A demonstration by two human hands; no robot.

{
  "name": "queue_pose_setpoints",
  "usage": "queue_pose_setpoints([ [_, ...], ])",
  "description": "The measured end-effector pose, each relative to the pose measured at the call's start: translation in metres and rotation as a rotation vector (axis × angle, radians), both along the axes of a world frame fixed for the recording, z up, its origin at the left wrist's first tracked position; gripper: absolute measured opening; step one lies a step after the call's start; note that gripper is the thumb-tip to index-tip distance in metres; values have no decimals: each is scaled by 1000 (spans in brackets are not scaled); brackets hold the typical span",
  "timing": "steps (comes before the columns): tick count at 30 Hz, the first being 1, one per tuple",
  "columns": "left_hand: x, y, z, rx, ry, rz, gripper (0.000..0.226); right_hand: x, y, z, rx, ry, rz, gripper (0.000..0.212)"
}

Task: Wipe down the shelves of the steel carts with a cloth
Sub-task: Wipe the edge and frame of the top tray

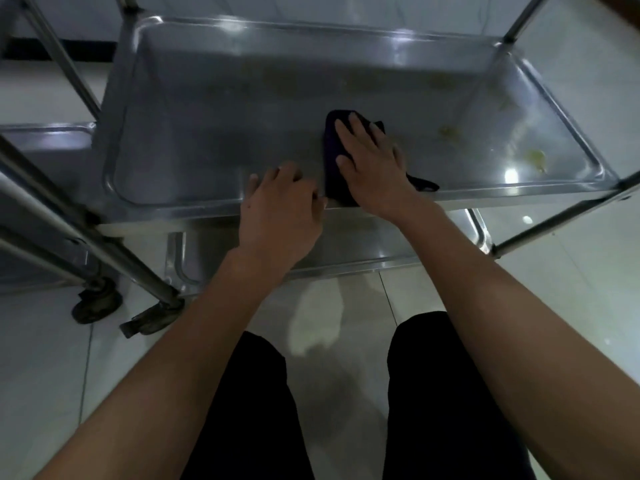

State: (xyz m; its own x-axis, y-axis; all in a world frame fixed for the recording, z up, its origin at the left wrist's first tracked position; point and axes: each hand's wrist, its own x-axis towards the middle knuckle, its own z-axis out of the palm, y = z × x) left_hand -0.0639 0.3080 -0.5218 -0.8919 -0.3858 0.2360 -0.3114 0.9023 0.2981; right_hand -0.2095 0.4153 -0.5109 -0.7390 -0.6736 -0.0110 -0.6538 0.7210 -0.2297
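The cloth (334, 157), dark and bunched, is lying on the shelf (221, 133) of the steel cart, close to the shelf's near rim and a little right of its middle. The right hand (369, 161) is pressing flat on the cloth with straight, spread fingers, not curling round it. The left hand (280, 206) is resting over the shelf's near rim just left of the cloth, fingers bent onto the steel and seemingly bracing the cart; whether it is truly gripping the rim I cannot tell. Yellowish smears (535, 157) are sitting toward the shelf's right end, well apart from the cloth, so that part looks unwiped. Because the palm is only pressing, the cloth is likely to slip out or fold under the hand on a fast stroke, leaving streaks. A loose tail (422, 183) of cloth is trailing near the rim and could drag residue back over wiped steel. Below the shelf, casters (97, 304) are standing on glossy floor tiles (45, 358), so a hard push could be rolling the cart away if the bracing hand eases. A second cart (41, 140) is standing just left of the shelf.
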Motion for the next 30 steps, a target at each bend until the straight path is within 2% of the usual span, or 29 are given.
queue_pose_setpoints([
  [5, -11, 13, 10, 56, -24, 88, 27, -15, 5, -2, 59, -20, 72, 53],
  [9, -25, 25, 13, 94, -39, 208, 21, -29, 9, -3, 18, -43, 148, 54],
  [14, -35, 48, 18, 50, 7, 355, 22, -49, 19, -3, 4, -89, 269, 54],
  [18, -49, 74, 25, 16, -33, 445, 27, -66, 39, -2, -22, -90, 326, 54],
  [23, -82, 115, 29, -41, -46, 381, 20, -92, 68, -7, -68, -68, 349, 53],
  [30, -135, 150, 30, 84, -59, 342, 19, -133, 97, -13, -69, -43, 309, 53],
])
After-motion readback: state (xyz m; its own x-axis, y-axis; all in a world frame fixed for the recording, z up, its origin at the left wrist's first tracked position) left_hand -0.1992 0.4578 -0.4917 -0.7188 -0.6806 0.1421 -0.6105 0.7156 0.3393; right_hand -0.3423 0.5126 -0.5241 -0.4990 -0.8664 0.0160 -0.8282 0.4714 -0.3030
